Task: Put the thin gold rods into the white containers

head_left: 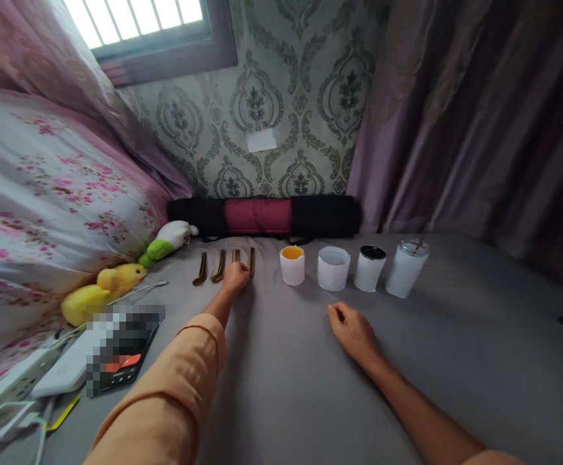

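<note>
My left hand (pixel 236 276) reaches to a row of thin brown-gold strips lying on the grey sheet. Its fingers are closed over the lower end of one strip (pixel 236 254); the fingertips are hidden, so what they pinch cannot be made out. Just right of that hand lies a straight strip (pixel 252 261). To its left are two strips with bent lower ends, a nearer one (pixel 219 266) and an outer one (pixel 200 268). My right hand (pixel 353 329) rests on the sheet in front of the white-wrapped containers, fingers curled together with nothing visible in them.
Four white-wrapped containers stand in line: orange inside (pixel 293 266), pale inside (pixel 333 268), dark-topped (pixel 370 268), and a tall jar (pixel 407 268) with a stick. Behind lies a black and red roll (pixel 262 216). Left are plush toys (pixel 84 305), a power strip (pixel 17 381) and cables.
</note>
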A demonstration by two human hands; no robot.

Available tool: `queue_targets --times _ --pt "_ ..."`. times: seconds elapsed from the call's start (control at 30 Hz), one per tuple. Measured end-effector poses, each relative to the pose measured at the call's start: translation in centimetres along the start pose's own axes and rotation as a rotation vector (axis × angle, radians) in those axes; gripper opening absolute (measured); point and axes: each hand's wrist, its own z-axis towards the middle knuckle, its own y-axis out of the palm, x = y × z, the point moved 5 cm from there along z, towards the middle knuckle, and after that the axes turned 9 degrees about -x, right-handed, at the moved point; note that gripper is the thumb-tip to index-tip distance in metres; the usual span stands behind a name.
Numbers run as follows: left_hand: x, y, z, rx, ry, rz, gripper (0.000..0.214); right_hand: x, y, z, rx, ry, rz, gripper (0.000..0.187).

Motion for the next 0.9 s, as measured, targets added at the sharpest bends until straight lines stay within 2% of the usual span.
queue_targets --times 0.9 --pt "0.3 -0.99 -0.97 0.038 -0.054 -0.022 0.023 -0.14 -0.06 0.04 -0.018 -0.015 0.023 0.035"
